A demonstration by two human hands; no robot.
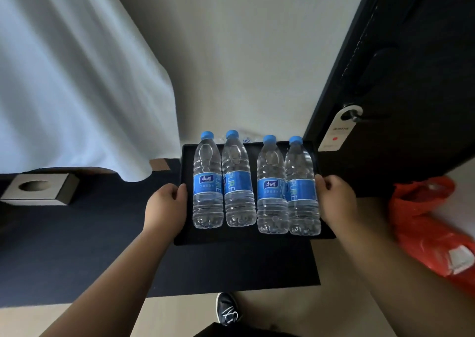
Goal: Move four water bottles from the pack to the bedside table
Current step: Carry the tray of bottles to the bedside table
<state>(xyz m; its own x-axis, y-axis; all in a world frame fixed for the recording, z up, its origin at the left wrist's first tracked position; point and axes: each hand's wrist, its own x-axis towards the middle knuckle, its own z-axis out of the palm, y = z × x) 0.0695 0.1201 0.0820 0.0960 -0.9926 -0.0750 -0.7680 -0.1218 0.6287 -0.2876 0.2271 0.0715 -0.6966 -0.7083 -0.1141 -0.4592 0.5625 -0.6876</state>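
— Gripping opposite side edges of the black tray (254, 239), left hand (167, 203) and right hand (335, 197) clasp its rim, likely to carry or square it on the dark desk (77, 246).

— Bottles?

— Four water bottles (207, 182) stand upright in a row on the tray, blue caps on. Labels read "PURE"; remaining characters are illegible.

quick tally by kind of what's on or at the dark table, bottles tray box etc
water bottles: 4, standing on the tray
black tray: 1, left hand and right hand at its side edges
tissue box: 1
total: 6
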